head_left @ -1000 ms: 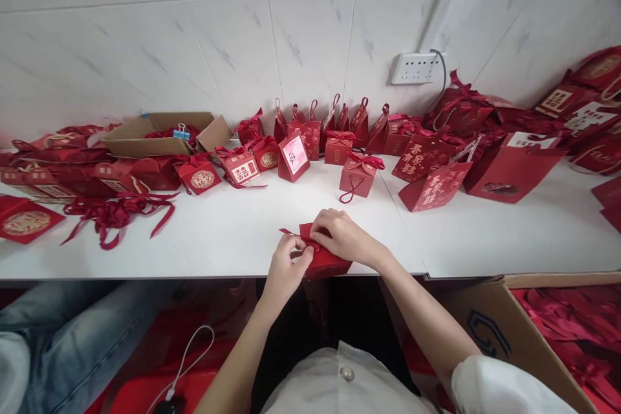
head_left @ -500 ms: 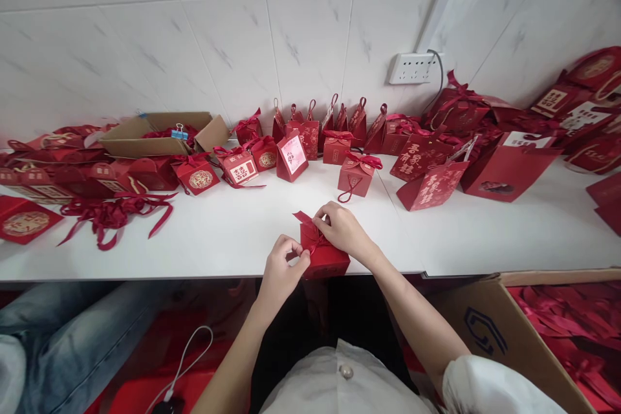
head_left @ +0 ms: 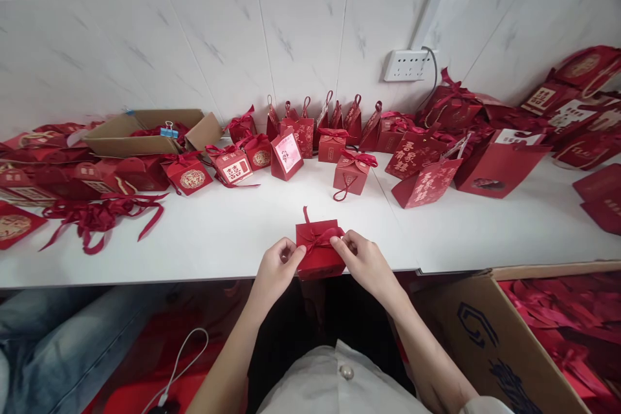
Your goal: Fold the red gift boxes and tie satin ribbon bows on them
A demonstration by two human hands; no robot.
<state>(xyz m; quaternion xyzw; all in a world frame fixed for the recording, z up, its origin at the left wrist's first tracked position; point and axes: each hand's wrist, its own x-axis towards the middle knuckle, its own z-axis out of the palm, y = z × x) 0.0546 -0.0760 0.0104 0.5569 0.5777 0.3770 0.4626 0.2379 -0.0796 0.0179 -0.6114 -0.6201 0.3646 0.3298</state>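
Observation:
A small red gift box [head_left: 322, 265] sits at the front edge of the white table, with a dark red ribbon [head_left: 319, 239] tied in a bow on top. My left hand [head_left: 281, 265] pinches the bow's left side between thumb and fingers. On the other side, my right hand [head_left: 359, 257] has its thumb and fingers closed on the right loop of the ribbon. One ribbon end sticks up behind the box. Beyond it stands another red box [head_left: 352, 177] with a bow and a cord loop.
Red gift boxes and bags line the wall. A pile of ribbons [head_left: 99, 220] lies at left, near an open cardboard tray [head_left: 111, 141]. At lower right stands a carton [head_left: 456, 317] full of red ribbon pieces. A person's jeans [head_left: 72, 343] show at lower left.
My right hand has moved from the back of the box to the bow's right side and grips the loop there. The bow now lies more spread across the top.

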